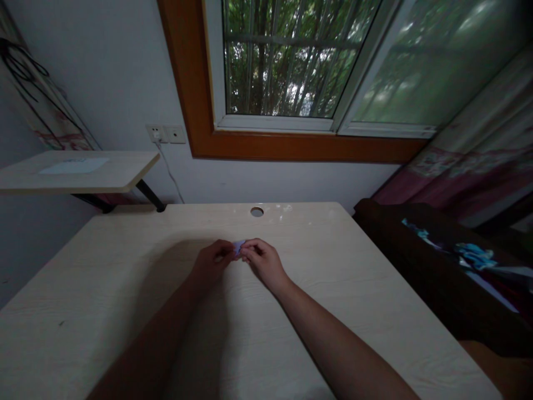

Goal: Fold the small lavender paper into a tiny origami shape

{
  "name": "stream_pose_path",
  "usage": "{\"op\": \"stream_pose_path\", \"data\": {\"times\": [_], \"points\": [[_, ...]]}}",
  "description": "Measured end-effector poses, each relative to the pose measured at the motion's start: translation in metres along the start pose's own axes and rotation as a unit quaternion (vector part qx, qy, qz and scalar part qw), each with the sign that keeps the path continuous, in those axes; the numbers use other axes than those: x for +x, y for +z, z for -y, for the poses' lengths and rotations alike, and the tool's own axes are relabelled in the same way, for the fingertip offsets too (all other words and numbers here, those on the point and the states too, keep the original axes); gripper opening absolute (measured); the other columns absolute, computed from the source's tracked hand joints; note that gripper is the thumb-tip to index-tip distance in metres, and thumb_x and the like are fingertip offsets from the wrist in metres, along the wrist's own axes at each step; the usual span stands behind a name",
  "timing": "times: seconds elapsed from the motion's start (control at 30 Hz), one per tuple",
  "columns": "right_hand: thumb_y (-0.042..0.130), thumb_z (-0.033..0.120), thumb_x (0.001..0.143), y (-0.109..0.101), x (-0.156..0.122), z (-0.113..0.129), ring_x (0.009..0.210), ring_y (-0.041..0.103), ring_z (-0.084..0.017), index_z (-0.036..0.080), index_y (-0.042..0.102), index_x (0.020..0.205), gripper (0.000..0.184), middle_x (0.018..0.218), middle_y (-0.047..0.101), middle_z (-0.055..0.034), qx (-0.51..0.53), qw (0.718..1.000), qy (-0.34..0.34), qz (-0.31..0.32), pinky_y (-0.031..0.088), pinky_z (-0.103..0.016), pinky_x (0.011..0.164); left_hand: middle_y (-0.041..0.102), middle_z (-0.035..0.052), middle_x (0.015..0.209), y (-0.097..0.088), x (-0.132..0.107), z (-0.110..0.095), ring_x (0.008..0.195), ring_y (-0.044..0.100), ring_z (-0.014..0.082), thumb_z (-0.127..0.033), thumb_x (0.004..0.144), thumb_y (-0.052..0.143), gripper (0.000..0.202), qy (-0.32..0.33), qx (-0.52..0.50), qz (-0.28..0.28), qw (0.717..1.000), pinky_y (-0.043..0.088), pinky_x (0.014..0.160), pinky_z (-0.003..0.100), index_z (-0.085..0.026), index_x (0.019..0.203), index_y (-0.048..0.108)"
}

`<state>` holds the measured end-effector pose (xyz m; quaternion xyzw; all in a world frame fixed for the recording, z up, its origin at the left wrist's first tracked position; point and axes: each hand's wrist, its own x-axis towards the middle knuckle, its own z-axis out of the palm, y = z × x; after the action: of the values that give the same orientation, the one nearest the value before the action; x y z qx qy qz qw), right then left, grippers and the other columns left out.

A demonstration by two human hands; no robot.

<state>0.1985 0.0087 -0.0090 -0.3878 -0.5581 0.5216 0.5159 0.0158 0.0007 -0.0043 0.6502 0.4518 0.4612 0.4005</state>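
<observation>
We see 2 hands meeting over the middle of the desk (125, 289). Between them sits 1 small lilac scrap (238, 248), pinched from both sides. The left hand (212, 260) has its fingertips closed on the scrap's left edge, the right hand (265, 262) on its right edge. So the scrap lies straight between the fingertips, with neither hand nearer. It is too small for us to tell its long axis, or whether it touches the desk. Beyond it we count 1 cable hole (257, 211), 1 shelf (83, 169) and 1 window (291, 66).
</observation>
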Motion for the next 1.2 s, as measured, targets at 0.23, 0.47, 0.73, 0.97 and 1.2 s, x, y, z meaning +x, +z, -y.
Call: {"op": "stream_pose_path", "data": {"times": [0.23, 0.47, 0.73, 0.97, 1.2], "points": [[0.070, 0.035, 0.080, 0.000, -0.001, 0.000, 0.061, 0.059, -0.013, 0.019, 0.068, 0.086, 0.018, 0.067, 0.065, -0.0009, -0.010, 1.000, -0.006, -0.011, 0.047, -0.026, 0.061, 0.072, 0.0035, 0.083, 0.000, -0.001, -0.006, 0.075, 0.068, 0.0164, -0.030, 0.084, 0.065, 0.012, 0.040, 0.057, 0.010, 0.998, 0.053, 0.075, 0.028, -0.019, 0.088, 0.067], [0.070, 0.038, 0.080, -0.001, 0.000, -0.004, 0.060, 0.059, -0.014, 0.019, 0.068, 0.086, 0.020, 0.067, 0.066, -0.0010, -0.021, 1.000, -0.013, -0.017, 0.047, -0.026, 0.061, 0.072, 0.0039, 0.082, 0.000, -0.002, -0.011, 0.076, 0.067, 0.0170, -0.030, 0.084, 0.064, 0.011, 0.061, 0.079, 0.014, 0.995, 0.052, 0.076, 0.028, -0.020, 0.086, 0.069], [0.071, 0.038, 0.079, 0.000, -0.003, 0.002, 0.060, 0.057, -0.014, 0.019, 0.067, 0.087, 0.020, 0.065, 0.062, 0.0009, -0.041, 0.999, -0.019, -0.018, 0.046, -0.026, 0.059, 0.071, 0.0024, 0.079, 0.002, -0.001, -0.012, 0.072, 0.067, 0.0166, -0.031, 0.080, 0.069, 0.012, 0.056, 0.097, 0.001, 0.994, 0.052, 0.071, 0.027, -0.020, 0.084, 0.067], [0.072, 0.033, 0.078, 0.000, -0.002, -0.001, 0.060, 0.056, -0.012, 0.020, 0.060, 0.093, 0.023, 0.067, 0.059, 0.0031, -0.021, 0.999, -0.032, -0.033, 0.045, -0.025, 0.058, 0.071, 0.0021, 0.080, 0.003, -0.001, -0.007, 0.071, 0.067, 0.0161, -0.028, 0.080, 0.069, 0.009, 0.064, 0.115, -0.007, 0.991, 0.052, 0.071, 0.027, -0.020, 0.084, 0.067], [0.072, 0.031, 0.079, -0.001, -0.003, -0.004, 0.060, 0.054, -0.011, 0.020, 0.059, 0.091, 0.021, 0.067, 0.058, 0.0035, -0.020, 0.999, -0.037, -0.035, 0.043, -0.024, 0.058, 0.072, 0.0041, 0.083, 0.002, -0.003, -0.011, 0.076, 0.068, 0.0164, -0.030, 0.087, 0.060, 0.011, 0.058, 0.078, 0.020, 0.995, 0.053, 0.075, 0.028, -0.019, 0.087, 0.064]]}}
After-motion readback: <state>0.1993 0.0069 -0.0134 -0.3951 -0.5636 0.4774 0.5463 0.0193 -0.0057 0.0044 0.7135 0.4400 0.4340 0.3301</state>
